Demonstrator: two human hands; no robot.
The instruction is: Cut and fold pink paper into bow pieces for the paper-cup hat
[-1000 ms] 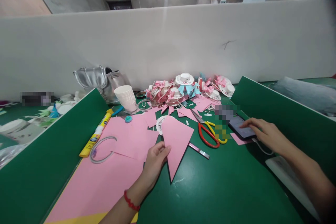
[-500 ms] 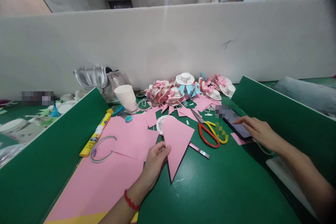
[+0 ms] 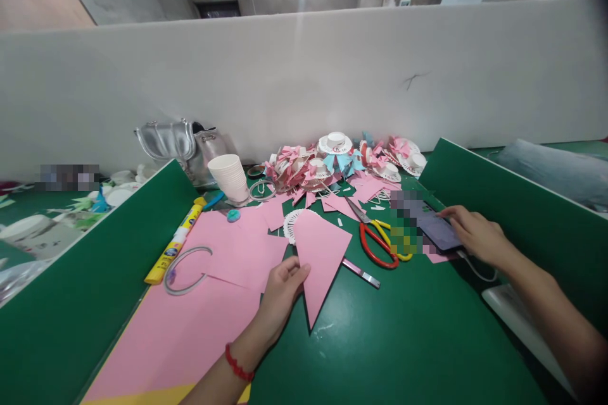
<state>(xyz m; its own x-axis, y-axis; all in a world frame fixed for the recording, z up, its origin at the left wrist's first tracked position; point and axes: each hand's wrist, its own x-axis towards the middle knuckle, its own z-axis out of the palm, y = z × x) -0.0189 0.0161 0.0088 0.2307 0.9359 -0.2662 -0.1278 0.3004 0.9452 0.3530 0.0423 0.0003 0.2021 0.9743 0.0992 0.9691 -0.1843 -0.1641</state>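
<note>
My left hand (image 3: pixel 282 288), with a red band at the wrist, pinches a pointed piece of pink paper (image 3: pixel 323 250) between thumb and fingers. The paper's tip points toward me, and its upper edge overlaps a white lacy paper doily (image 3: pixel 289 224). At the right, my right hand (image 3: pixel 475 234) rests over a dark smartphone (image 3: pixel 434 224), with a fingertip on or just above its lit screen. Its other fingers are curled loosely and grip nothing. Scissors (image 3: pixel 377 247) with red and yellow handles lie between the paper and the phone.
Pink sheets (image 3: pixel 190 323) spread across the left side, with a yellow glue tube (image 3: pixel 175 240) and a grey ring (image 3: pixel 166 272) on them. Stacked paper cups (image 3: pixel 228 177) and piled paper crafts (image 3: pixel 308 168) stand behind. A slim utility knife (image 3: pixel 361 273) lies beside the paper. Green dividers (image 3: pixel 513 209) flank the table.
The phone has shifted slightly to the right, and my right hand has moved a little with it. My left hand and the pink paper are nearly still.
</note>
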